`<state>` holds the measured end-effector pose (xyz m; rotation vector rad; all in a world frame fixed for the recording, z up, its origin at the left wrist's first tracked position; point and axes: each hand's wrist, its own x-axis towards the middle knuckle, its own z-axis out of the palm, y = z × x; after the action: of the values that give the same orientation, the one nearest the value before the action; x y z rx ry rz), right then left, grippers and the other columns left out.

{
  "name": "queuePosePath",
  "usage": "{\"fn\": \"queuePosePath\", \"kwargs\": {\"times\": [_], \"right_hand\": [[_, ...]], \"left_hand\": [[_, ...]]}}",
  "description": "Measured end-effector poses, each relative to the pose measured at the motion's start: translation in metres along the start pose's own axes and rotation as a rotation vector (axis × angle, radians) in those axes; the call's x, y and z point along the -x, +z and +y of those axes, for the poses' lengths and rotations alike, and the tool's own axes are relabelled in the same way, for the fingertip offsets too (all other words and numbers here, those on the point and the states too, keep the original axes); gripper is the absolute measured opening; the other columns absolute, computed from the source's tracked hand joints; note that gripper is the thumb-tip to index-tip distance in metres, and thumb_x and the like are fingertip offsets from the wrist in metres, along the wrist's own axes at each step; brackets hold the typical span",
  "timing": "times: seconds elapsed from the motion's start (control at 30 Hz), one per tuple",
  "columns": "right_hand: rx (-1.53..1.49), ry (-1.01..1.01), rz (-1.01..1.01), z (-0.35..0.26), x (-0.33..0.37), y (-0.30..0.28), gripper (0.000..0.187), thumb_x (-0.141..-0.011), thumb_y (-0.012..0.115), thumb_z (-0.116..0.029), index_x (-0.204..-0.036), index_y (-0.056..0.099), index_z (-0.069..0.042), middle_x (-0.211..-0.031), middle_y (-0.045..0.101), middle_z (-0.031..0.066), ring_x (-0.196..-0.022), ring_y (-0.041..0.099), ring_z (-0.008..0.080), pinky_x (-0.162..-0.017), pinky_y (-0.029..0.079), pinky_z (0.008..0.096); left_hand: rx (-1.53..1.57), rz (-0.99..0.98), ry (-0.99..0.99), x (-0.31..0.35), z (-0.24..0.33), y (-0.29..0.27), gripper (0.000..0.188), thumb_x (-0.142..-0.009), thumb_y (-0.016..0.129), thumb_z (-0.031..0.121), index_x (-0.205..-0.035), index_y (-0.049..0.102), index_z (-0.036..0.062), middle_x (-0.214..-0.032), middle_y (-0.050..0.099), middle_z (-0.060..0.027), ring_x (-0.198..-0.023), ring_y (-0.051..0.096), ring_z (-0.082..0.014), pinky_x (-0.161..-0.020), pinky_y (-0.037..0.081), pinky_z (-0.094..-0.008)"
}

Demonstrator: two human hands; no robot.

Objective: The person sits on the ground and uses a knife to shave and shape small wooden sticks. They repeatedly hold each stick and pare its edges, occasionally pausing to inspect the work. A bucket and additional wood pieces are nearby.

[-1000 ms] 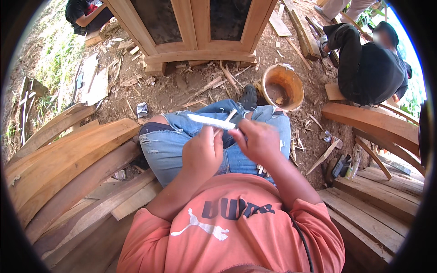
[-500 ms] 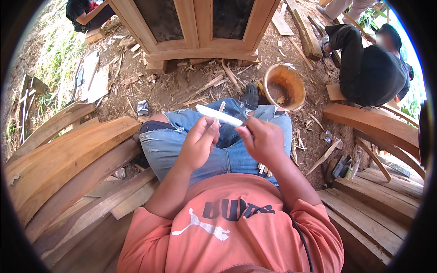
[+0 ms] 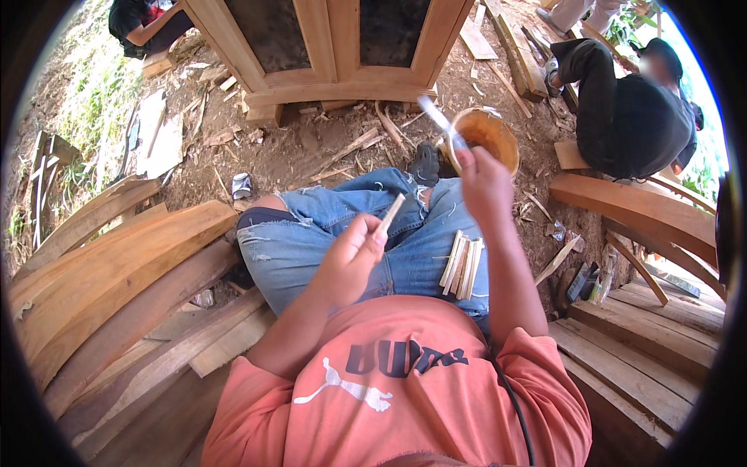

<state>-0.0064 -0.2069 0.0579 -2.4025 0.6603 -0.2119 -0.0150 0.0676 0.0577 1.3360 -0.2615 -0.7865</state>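
Observation:
My left hand (image 3: 352,257) is closed around a short pale wooden stick (image 3: 392,213), which points up and away above my lap. Higher and to the right, my right hand (image 3: 484,180) grips a knife; its bright blade (image 3: 434,114) is blurred and angles up to the left, apart from the stick. The knife's handle is hidden in my fist. A small bundle of similar wooden sticks (image 3: 464,266) lies on my right thigh, below my right forearm. My jeans (image 3: 342,268) are torn at the knees.
Beyond my right hand stands a yellowish bucket (image 3: 502,136). Ahead is a wooden panelled frame (image 3: 342,93). Curved planks (image 3: 124,257) lie at left, straight boards (image 3: 622,335) at right. A person in dark clothes (image 3: 650,117) sits at the far right; another (image 3: 148,27) at far left.
My right hand has swung the knife away from the stick, up and right towards the bucket. My left hand has dropped slightly with the stick. The bundle on my thigh is now more visible.

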Motion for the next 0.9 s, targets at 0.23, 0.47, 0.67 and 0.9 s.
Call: {"fn": "queuePosePath", "kwargs": {"times": [0.23,0.47,0.67,0.9], "right_hand": [[0.057,-0.571,-0.006,-0.023,0.057,0.002,0.036,-0.1,0.074,-0.039,-0.083,0.062,-0.009,-0.068,0.063,0.0126,-0.062,0.066,0.0363,-0.057,0.05,0.046],[0.132,-0.514,-0.013,-0.023,0.061,0.015,0.037,-0.102,0.071,-0.039,-0.081,0.062,-0.009,-0.071,0.065,0.0138,-0.066,0.067,0.0365,-0.062,0.052,0.0491],[0.087,-0.256,0.179,0.024,-0.008,-0.011,0.041,-0.106,0.066,-0.04,-0.084,0.063,-0.006,-0.073,0.066,0.0167,-0.068,0.066,0.0412,-0.064,0.05,0.052],[-0.005,-0.52,-0.131,-0.026,0.078,0.012,0.035,-0.102,0.07,-0.04,-0.086,0.064,-0.01,-0.071,0.066,0.013,-0.066,0.068,0.0383,-0.06,0.051,0.0501]], "left_hand": [[0.174,0.005,-0.09,-0.003,-0.002,-0.002,0.021,-0.118,0.048,0.028,-0.117,0.052,0.0076,-0.077,0.041,0.0068,-0.061,0.031,-0.0025,-0.053,0.026,-0.0226],[0.007,-0.007,0.001,-0.006,-0.007,0.001,0.021,-0.116,0.051,0.028,-0.113,0.055,0.0071,-0.077,0.043,0.0066,-0.062,0.035,-0.0035,-0.053,0.029,-0.0245],[-0.179,0.125,0.053,0.002,-0.009,0.008,0.02,-0.115,0.053,0.025,-0.117,0.052,0.0054,-0.077,0.05,0.004,-0.065,0.044,-0.0043,-0.056,0.037,-0.0231],[-0.195,0.184,0.091,-0.013,-0.009,-0.009,0.022,-0.114,0.056,0.027,-0.111,0.059,0.005,-0.079,0.056,0.0024,-0.07,0.047,-0.0042,-0.063,0.039,-0.0225]]}}
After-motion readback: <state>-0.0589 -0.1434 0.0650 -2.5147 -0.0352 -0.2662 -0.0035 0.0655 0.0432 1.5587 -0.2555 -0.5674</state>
